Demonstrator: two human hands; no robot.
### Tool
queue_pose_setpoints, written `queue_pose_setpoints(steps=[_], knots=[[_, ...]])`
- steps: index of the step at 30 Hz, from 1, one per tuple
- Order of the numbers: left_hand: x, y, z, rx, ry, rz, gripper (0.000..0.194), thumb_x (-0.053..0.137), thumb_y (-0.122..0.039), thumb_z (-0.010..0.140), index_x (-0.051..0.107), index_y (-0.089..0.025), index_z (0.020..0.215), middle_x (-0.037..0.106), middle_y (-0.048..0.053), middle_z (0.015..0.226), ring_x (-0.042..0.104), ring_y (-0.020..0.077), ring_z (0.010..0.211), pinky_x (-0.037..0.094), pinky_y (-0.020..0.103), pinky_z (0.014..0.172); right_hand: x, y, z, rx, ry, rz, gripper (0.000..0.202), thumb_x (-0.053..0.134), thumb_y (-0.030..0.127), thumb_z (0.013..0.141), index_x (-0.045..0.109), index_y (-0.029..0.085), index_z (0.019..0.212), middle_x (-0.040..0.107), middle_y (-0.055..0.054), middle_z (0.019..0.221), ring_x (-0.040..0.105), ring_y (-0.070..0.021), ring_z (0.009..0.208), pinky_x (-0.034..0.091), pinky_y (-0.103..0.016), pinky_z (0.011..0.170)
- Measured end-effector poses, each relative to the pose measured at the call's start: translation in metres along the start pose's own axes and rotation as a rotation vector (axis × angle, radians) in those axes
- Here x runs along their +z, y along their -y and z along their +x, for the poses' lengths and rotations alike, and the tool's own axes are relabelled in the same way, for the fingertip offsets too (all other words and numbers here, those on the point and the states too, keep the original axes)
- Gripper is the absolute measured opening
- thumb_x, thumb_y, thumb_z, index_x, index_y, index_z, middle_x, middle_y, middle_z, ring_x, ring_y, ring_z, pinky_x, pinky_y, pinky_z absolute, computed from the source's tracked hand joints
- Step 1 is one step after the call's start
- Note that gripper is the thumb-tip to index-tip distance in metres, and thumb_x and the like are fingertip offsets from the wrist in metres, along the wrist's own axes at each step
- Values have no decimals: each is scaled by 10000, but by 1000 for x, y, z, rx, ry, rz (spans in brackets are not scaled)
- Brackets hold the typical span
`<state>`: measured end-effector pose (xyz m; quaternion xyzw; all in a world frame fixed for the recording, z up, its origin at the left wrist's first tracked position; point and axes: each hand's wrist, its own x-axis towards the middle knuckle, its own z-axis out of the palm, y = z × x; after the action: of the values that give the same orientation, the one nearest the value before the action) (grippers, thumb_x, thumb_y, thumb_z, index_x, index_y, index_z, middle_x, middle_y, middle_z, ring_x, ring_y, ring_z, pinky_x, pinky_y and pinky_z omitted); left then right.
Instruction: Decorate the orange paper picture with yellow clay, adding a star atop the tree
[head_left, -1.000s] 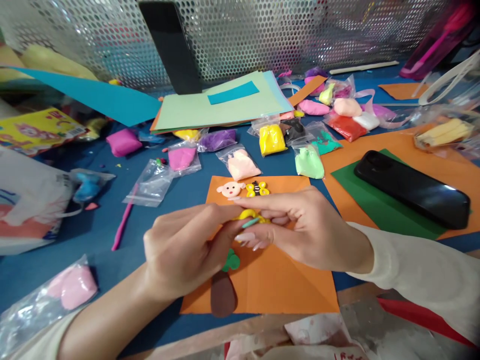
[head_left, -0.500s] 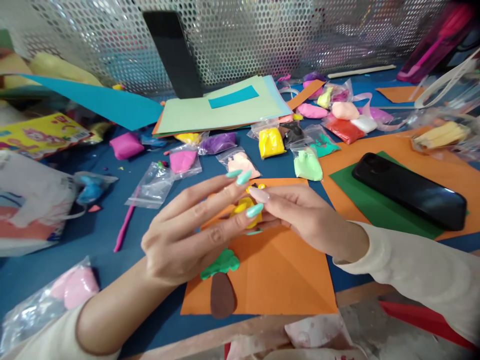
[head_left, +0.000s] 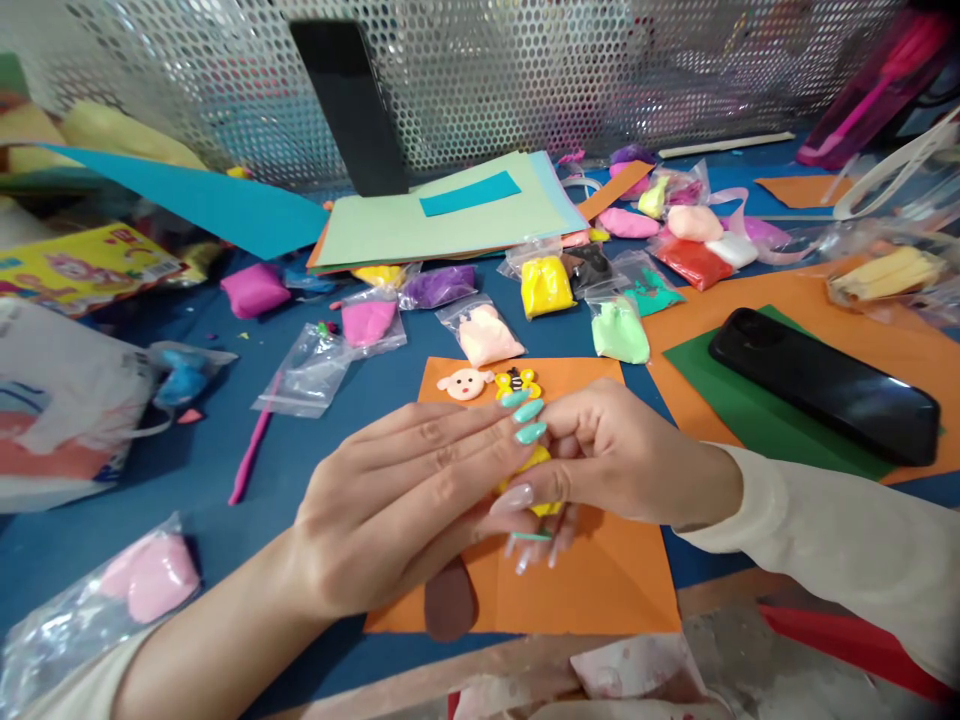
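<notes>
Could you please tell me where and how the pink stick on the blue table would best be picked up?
I would pinch the pink stick across its slim near half, coming from above on the near side. That part lies uncovered on the blue table, whereas its far end seems to run under the clear bag.

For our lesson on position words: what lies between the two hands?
A yellow piece lies between the left hand and the right hand, partly hidden by them; the head view shows this.
</notes>
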<state>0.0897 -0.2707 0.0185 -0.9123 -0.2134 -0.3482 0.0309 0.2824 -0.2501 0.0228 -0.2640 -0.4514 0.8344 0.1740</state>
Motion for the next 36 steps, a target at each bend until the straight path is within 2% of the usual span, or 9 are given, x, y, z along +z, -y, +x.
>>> queue_pose_setpoints(steps=[3, 6, 11, 15, 19, 23, 27, 32, 36], knots=[[-9, -9, 1, -59, 30, -19, 190, 496, -188, 898, 591, -104, 1040, 721, 72, 898, 678, 146, 930, 556, 220, 832, -1, 0, -2, 6, -26, -55, 260, 779, 307, 666, 601, 124, 620, 613, 35, 480, 604, -87, 402, 523, -152, 429], [-13, -10, 1, -61, -5, 50, 146, 514, -193, 879, 614, -133, 968, 711, 54, 853, 684, 158, 877, 565, 252, 797, -2, -2, -1, -107, -67, -55, 188, 768, 279, 683, 656, 130, 701, 670, 18, 593, 661, -87, 536, 561, -156, 547], [-10, 7, -3, -81, -81, 178, 111, 544, -117, 839, 629, -184, 817, 670, 1, 677, 654, 122, 638, 552, 232, 617, -4, 1, -1, -153, -148, -201, 189, 759, 277, 694, 655, 121, 675, 662, 7, 590, 650, -91, 523, 538, -148, 492], [-8, 17, -9, -250, -220, 317, 93, 573, -174, 848, 654, -218, 840, 670, -35, 675, 649, 112, 637, 531, 219, 597, -9, 4, 1, -239, -218, -226, 293, 670, 386, 786, 653, 111, 684, 642, -11, 556, 628, -102, 469, 518, -169, 447], [-5, 18, -14, -390, -343, 361, 294, 651, -245, 817, 628, -290, 1107, 709, -43, 879, 670, 130, 763, 542, 226, 669, -12, 3, 3, -280, -189, -69, 327, 562, 427, 867, 682, 123, 871, 708, -66, 814, 697, -155, 759, 573, -246, 697], [3, 17, -8, -165, -180, 117, 436, 630, -285, 838, 524, -234, 1258, 698, 36, 1040, 639, 196, 1031, 565, 306, 851, -6, -1, 3, -345, -18, -124, 289, 678, 320, 796, 651, 171, 1041, 676, -25, 1032, 629, -145, 1013, 477, -293, 956], [10, 10, -2, -124, -56, -192, 365, 541, -230, 891, 513, -236, 1255, 695, 70, 1066, 646, 211, 1037, 571, 359, 871, 0, -8, 2, -333, 1, -310, 180, 723, 230, 740, 665, 119, 868, 677, -19, 858, 637, -140, 880, 522, -252, 829], [12, 1, 0, -216, -98, -318, 353, 516, -74, 850, 588, -250, 1148, 732, 12, 856, 697, 153, 761, 590, 285, 721, -2, -10, 1, -304, -174, -603, 252, 709, 341, 753, 668, 130, 621, 593, 19, 554, 564, -99, 568, 498, -213, 565], [10, 2, -2, -366, -139, -289, 263, 542, -107, 850, 659, -268, 1022, 717, -46, 767, 664, 109, 647, 578, 228, 647, -4, -7, 2, -201, -80, -311, 308, 717, 431, 720, 684, 128, 672, 673, -12, 660, 657, -127, 669, 545, -222, 624]])
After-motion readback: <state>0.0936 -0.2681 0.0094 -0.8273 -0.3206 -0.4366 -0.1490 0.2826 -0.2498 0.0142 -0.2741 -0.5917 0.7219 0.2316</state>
